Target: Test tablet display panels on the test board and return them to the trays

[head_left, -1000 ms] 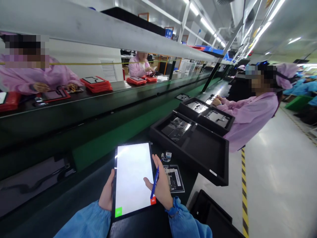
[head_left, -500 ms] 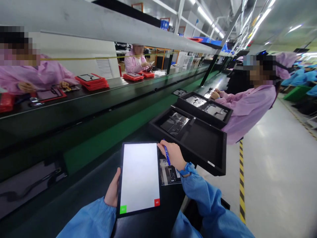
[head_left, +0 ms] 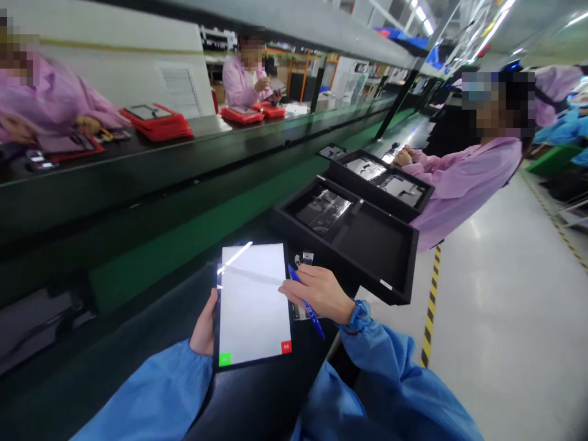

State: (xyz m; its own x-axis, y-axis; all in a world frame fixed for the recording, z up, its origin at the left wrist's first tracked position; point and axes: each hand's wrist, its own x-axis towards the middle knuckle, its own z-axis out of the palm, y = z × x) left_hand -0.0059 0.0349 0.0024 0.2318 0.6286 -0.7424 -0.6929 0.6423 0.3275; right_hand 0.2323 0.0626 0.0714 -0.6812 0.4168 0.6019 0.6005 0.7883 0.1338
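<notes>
A tablet [head_left: 255, 312] with a lit white screen is tilted up in front of me, with a green square at its lower left corner and a red one at its lower right. My left hand [head_left: 204, 327] grips its left edge, fingers hidden behind. At the right edge is my right hand [head_left: 324, 294], closed on a blue pen [head_left: 314, 320] that slants across the fingers. Its fingertips reach the screen's right border; whether they touch the glass I cannot tell. A partly hidden flat part [head_left: 301, 313] lies under this hand, and a small metal piece [head_left: 307, 258] is just beyond it.
Beyond my right hand is a black tray [head_left: 388, 293] with film-covered parts in its left section. A second tray [head_left: 425, 197] of parts stands behind it. A co-worker in pink [head_left: 478, 174] is at the right; two more sit across the line near red stacked trays [head_left: 158, 130].
My right hand has moved down along the tablet's right edge, and the pen now slants the other way. A streak of reflected light has appeared on the upper screen. The whole view has shifted slightly.
</notes>
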